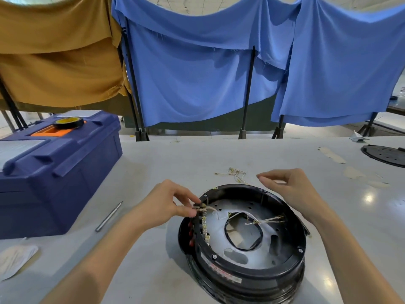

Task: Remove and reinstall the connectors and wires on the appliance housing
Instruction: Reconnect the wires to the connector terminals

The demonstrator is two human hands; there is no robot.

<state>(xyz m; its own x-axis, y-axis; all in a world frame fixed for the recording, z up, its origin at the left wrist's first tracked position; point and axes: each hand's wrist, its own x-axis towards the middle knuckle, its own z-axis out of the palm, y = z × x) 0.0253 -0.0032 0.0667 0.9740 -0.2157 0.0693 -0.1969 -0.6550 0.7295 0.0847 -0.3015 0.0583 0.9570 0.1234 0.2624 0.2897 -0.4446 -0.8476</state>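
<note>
— Where is the housing [252, 272]?

— It lies on the table [153, 172] with its open side up, a round black shell with a pale perforated plate inside. I'll place everything else from it.

— What is the left hand [166, 205] doing?

— It is at the housing's left rim. Thumb and forefinger pinch a small connector [198, 207] at the top of the terminal row [205, 224] that runs down the inside of that rim. A pale wire leads from the connector into the housing. The fingers cover the joint, so I cannot tell whether the connector sits on its terminal or is off it.

— And the right hand [291, 189]?

— It hovers above the housing's far right rim with its fingers loosely curled, holding nothing.

— Any other wires?

— A bundle of wires [263, 220] crosses the housing's middle opening. A loose tangle of thin wires [235, 173] lies on the table just beyond the housing's far rim.

— What surrounds it?

— A blue toolbox [59, 172] stands well left of the housing, with a tape roll [68, 122] on its lid. A metal rod [109, 216] lies between toolbox and housing. A black disc [385, 155] sits far off to the housing's right, and a blue cloth [197, 73] hangs behind.
</note>
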